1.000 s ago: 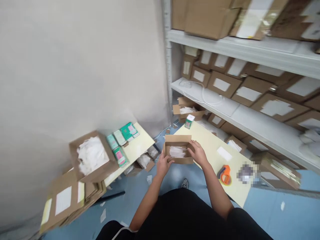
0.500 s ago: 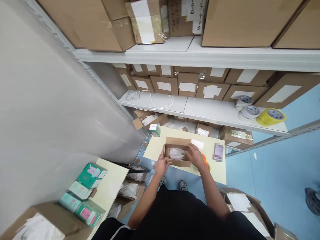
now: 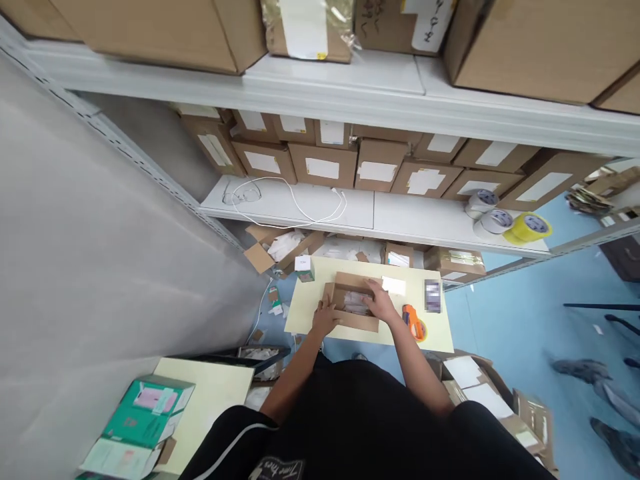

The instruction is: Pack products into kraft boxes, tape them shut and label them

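An open cardboard box (image 3: 356,321) lies on the pale yellow table with its flaps folded out. Inside are several slim items in clear or whitish wrapping (image 3: 356,302). My left hand (image 3: 325,319) grips the box at its left wall and near corner. Over the right end reaches my right hand (image 3: 380,303), its fingers apart and touching the wrapped items. A white card or paper (image 3: 394,286) lies just beyond that hand. To the right are an orange tape dispenser (image 3: 412,321) with a yellow roll and a blurred-out purple-grey object (image 3: 433,297).
A small green-and-white box (image 3: 304,268) stands at the table's far left corner. Behind, a shelf (image 3: 410,217) carries boxes, a white cable and tape rolls (image 3: 527,228). Green boxes (image 3: 145,410) sit on a side table at left. Open cartons (image 3: 480,390) stand at right.
My right hand has moved from the box's right wall inward onto the wrapped items. My left hand has shifted slightly along the left side. The view has tilted, and a person's feet show at right.
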Motion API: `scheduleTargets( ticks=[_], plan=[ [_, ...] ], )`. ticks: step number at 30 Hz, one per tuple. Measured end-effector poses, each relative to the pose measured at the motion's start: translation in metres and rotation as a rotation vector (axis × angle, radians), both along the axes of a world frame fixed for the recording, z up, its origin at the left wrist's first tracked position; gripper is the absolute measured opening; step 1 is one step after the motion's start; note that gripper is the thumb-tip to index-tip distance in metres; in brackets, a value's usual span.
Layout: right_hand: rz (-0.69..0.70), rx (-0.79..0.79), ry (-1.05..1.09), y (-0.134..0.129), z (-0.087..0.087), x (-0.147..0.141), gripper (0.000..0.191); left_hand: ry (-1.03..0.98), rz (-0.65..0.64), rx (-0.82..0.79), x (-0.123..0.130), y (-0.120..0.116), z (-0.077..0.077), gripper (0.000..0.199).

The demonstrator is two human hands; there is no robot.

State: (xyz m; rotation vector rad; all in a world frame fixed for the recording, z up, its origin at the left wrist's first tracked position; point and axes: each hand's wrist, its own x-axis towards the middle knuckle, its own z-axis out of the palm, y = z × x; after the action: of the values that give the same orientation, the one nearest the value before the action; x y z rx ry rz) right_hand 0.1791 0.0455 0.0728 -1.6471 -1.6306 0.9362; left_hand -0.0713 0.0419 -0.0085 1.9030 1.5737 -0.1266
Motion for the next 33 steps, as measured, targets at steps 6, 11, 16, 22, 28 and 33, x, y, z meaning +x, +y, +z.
scheduleTargets(
  ticks=[6, 11, 16, 22, 28, 33],
  plan=[
    [-0.063, -0.157, 0.288, 0.065, -0.004, -0.093, 0.064, -0.263, 0.022, 0.225, -0.043, 0.037, 0.013, 0.049],
    [-0.155, -0.403, 0.515, 0.119, -0.015, -0.17, 0.07, -0.398, 0.27, 0.442, -0.098, 0.094, 0.027, 0.044],
    [-0.156, -0.532, 0.643, 0.134, -0.023, -0.231, 0.067, -0.361, 0.472, 0.333, -0.139, 0.15, 0.024, 0.063],
    [-0.032, -0.602, 0.65, 0.127, -0.025, -0.26, 0.059, -0.291, 0.456, 0.25, -0.154, 0.166, 0.016, 0.069],
    [-0.125, -0.492, 0.591, 0.12, -0.02, -0.232, 0.061, -0.314, 0.502, 0.288, -0.168, 0.159, 0.028, 0.063],
    [-0.285, -0.314, 0.447, 0.101, -0.019, -0.19, 0.069, -0.499, 0.497, 0.324, -0.178, 0.135, 0.054, 0.065]
  ],
)
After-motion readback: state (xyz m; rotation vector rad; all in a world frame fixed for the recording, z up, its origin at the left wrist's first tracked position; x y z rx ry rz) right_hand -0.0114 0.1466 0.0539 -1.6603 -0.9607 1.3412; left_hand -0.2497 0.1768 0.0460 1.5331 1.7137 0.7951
